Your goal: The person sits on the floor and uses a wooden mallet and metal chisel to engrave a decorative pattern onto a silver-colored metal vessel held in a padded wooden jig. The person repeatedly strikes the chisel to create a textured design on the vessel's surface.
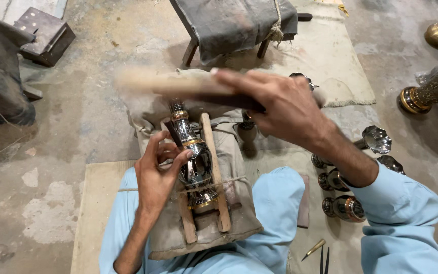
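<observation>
While seated on the floor, legs in pale blue cloth either side of a padded cloth cushion (239,203). Left hand (159,172) clenched around a thin dark chisel (173,134), tip set against the shiny metal vase (194,162). Right hand (280,104) grasping a wooden mallet (173,83), blurred, raised above the vase and crossing over its neck, so hiding part of the cushion behind. Vase lying lengthwise between two wooden slats (214,172), bound down by twine (229,181), silver body with brass bands. Just right of the cushion, beside the right forearm, a cluster of similar metal pieces (343,207) standing on the mat, with two faceted silver parts (377,139) a little farther out. Near the right knee, a brass punch (313,249) and dark pointed tools (324,261). Beyond the cushion, a low stool draped in grey cloth (236,23). Far right, tall brass-and-silver stems (424,94). Top left, a dark metal block (44,34) on the concrete floor (77,116).
</observation>
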